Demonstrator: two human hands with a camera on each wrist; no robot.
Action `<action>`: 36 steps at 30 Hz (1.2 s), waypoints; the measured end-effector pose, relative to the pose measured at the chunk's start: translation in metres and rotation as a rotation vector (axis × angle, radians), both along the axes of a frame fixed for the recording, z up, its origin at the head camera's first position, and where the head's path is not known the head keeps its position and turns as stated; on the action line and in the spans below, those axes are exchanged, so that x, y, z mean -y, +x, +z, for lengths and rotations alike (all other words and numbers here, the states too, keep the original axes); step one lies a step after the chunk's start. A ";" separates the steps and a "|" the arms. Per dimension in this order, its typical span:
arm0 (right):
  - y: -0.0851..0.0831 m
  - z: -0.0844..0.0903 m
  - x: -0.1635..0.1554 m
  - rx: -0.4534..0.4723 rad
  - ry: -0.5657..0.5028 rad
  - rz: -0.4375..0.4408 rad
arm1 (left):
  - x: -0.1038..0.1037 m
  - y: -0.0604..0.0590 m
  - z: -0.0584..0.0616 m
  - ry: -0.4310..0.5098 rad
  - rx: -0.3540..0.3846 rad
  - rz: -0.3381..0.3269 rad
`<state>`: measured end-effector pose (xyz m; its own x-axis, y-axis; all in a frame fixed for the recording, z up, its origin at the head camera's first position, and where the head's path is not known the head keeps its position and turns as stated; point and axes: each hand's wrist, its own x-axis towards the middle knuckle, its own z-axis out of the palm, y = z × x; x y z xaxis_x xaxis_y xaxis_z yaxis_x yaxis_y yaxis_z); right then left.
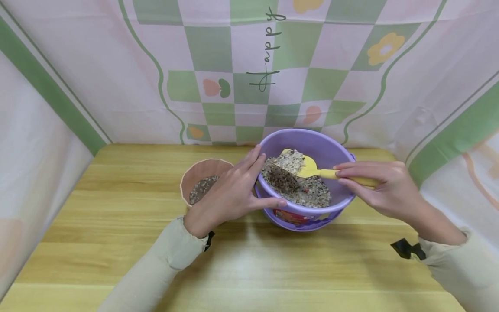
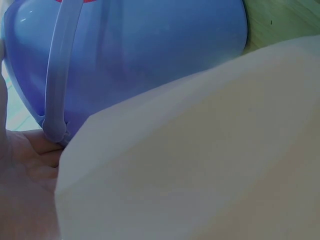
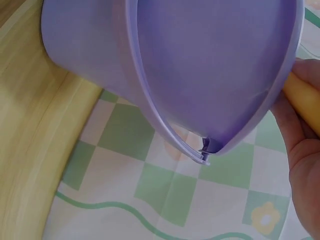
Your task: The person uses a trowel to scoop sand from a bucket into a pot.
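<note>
Purple bucket (image 1: 315,145) (one), left hand (image 1: 235,186) spread against it, right hand (image 1: 387,188) gripping one yellow scoop (image 1: 310,167)

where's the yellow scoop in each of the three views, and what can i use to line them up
Head: the yellow scoop is just right of centre, its blade over the opening of the purple bucket.
Left wrist: not in it.
Right wrist: only part of its handle, at the right edge, slightly above mid-height.
Shared landmark: the purple bucket, across the top in the left wrist view and top centre in the right wrist view.
</note>
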<state>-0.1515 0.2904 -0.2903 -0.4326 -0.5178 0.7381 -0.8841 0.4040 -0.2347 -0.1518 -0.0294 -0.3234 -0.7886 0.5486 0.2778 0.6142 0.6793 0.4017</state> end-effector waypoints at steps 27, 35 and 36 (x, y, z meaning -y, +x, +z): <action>0.015 0.024 0.007 -0.030 -0.123 0.032 | 0.005 0.002 0.003 -0.012 0.065 -0.025; 0.017 0.029 0.011 -0.030 -0.132 0.042 | 0.009 0.004 0.006 -0.016 0.057 -0.037; 0.018 0.030 0.011 -0.028 -0.138 0.045 | 0.009 0.004 0.007 -0.016 0.049 -0.042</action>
